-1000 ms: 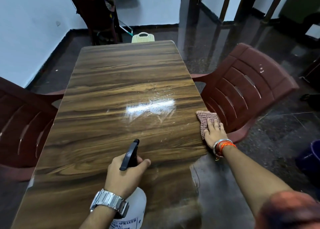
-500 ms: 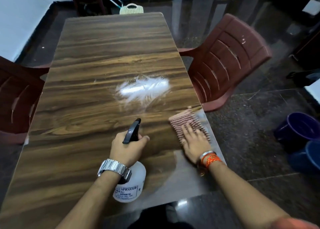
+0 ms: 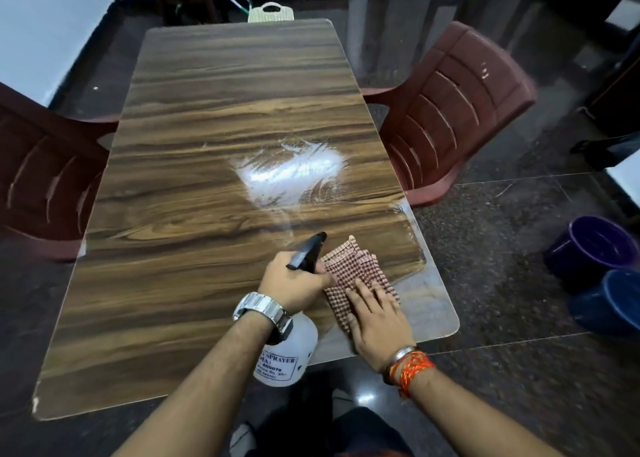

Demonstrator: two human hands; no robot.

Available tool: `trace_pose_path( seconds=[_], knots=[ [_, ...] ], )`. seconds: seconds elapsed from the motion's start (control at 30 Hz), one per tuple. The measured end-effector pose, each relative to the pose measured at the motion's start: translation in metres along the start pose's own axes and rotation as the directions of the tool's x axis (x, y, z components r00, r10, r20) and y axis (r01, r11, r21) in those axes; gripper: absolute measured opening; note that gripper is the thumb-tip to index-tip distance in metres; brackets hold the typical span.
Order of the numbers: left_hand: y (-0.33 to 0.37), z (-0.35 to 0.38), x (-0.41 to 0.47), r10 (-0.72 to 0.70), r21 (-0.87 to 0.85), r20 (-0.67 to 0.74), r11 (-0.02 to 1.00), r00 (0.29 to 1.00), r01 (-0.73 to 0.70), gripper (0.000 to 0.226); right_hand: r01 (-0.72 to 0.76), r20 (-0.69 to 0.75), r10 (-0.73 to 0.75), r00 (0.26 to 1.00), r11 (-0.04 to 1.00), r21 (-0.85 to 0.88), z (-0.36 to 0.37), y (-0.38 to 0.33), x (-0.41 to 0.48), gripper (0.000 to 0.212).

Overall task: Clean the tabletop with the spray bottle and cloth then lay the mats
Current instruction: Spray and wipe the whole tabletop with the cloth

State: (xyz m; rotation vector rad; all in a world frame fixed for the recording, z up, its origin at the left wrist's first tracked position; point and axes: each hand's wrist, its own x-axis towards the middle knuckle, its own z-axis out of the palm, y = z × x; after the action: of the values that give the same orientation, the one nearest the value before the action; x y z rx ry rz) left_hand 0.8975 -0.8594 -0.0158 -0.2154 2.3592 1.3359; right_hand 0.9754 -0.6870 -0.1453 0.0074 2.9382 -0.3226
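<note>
One wet patch [image 3: 294, 176] on tabletop [image 3: 207, 110], unwiped. Left hand [image 3: 291, 283] grips sprayer [image 3: 287, 356]; right hand [image 3: 377, 321] flat, pressing cloth [image 3: 349, 269] near right edge. No mats visible; laying pending.

Two maroon chairs [image 3: 446, 110] flank; perhaps two buckets [image 3: 588, 249] sit right.

**Bare forearms, a metal watch, orange wrist threads**

Both forearms are bare, with no sleeves reaching them. The left hand [image 3: 294, 283] has a silver metal watch [image 3: 262, 311] with a link band on its wrist. The right hand [image 3: 379, 321] has a thin metal bangle [image 3: 401, 352] on its wrist, with orange and red threads [image 3: 412, 370] wound just behind it. An orange-red garment shows at the bottom edge.
</note>
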Motion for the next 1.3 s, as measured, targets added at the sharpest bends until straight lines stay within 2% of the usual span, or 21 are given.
trace_pose_path(
  seconds=[0.07,0.17,0.23,0.37,0.5,0.67,0.73,0.8,0.9,0.97,1.03,1.1,1.13,1.23,1.3],
  knots=[
    [-0.005,-0.001,-0.002,-0.011,0.027,0.006,1.0,1.0,0.011,0.023,-0.032,0.004,0.031,0.999,0.998,0.049,0.0,-0.016,0.01,0.054],
    [-0.015,-0.011,-0.012,-0.027,0.049,-0.034,0.998,0.999,0.029,0.021,0.079,0.031,-0.079,0.996,0.997,0.013,0.009,-0.033,0.024,0.053],
    [-0.019,-0.022,-0.019,-0.01,0.085,-0.029,0.996,1.0,0.013,0.022,0.057,0.035,-0.058,0.998,0.998,0.021,0.007,-0.028,0.034,0.051],
    [-0.025,-0.042,-0.019,-0.015,0.09,-0.036,0.996,0.999,0.018,0.027,-0.071,0.037,0.07,0.997,0.997,0.027,-0.011,0.01,0.075,0.05],
    [-0.029,-0.041,-0.009,-0.013,0.086,-0.079,0.996,0.997,0.019,0.027,-0.32,0.019,0.319,0.948,0.947,0.037,-0.029,0.064,0.135,0.05],
    [-0.037,-0.033,0.001,-0.036,0.04,-0.1,0.998,0.994,0.04,0.028,-0.372,0.021,0.371,0.928,0.925,0.082,-0.036,0.083,0.165,0.052],
    [-0.04,-0.03,0.002,-0.039,0.035,-0.089,0.999,0.995,0.042,0.027,-0.337,0.021,0.336,0.942,0.94,0.054,-0.036,0.07,0.159,0.055],
    [-0.043,-0.029,0.001,-0.031,0.035,-0.076,0.999,0.997,0.033,0.026,-0.243,0.01,0.242,0.97,0.97,0.018,-0.03,0.046,0.134,0.056],
    [-0.045,-0.029,-0.002,-0.008,0.046,-0.054,0.999,0.999,0.011,0.026,-0.006,0.036,0.003,0.999,0.998,0.058,-0.008,-0.008,0.059,0.055],
    [-0.043,-0.031,-0.005,0.017,0.068,-0.032,0.998,0.999,-0.014,0.025,0.146,0.03,-0.147,0.989,0.988,0.041,0.011,-0.041,0.001,0.054],
    [-0.044,-0.036,-0.009,0.038,0.092,-0.005,0.995,0.999,-0.037,0.024,0.162,0.021,-0.163,0.986,0.986,0.045,0.019,-0.037,-0.029,0.052],
    [-0.049,-0.044,-0.013,0.051,0.096,0.017,0.994,0.999,-0.052,0.023,0.034,0.003,-0.034,0.999,0.999,0.019,0.017,-0.002,-0.034,0.054],
    [-0.052,-0.049,-0.016,0.061,0.097,0.029,0.993,0.998,-0.063,0.023,-0.089,-0.025,0.089,0.996,0.996,0.012,0.015,0.021,-0.033,0.055],
    [-0.061,-0.065,-0.023,0.093,0.098,0.043,0.991,0.995,-0.096,0.022,-0.464,-0.046,0.468,0.883,0.883,0.077,0.003,0.07,-0.023,0.053],
    [-0.07,-0.077,-0.026,0.097,0.104,0.037,0.99,0.995,-0.1,0.021,-0.564,-0.02,0.571,0.821,0.815,0.136,-0.003,0.069,-0.015,0.05]
  ],
)
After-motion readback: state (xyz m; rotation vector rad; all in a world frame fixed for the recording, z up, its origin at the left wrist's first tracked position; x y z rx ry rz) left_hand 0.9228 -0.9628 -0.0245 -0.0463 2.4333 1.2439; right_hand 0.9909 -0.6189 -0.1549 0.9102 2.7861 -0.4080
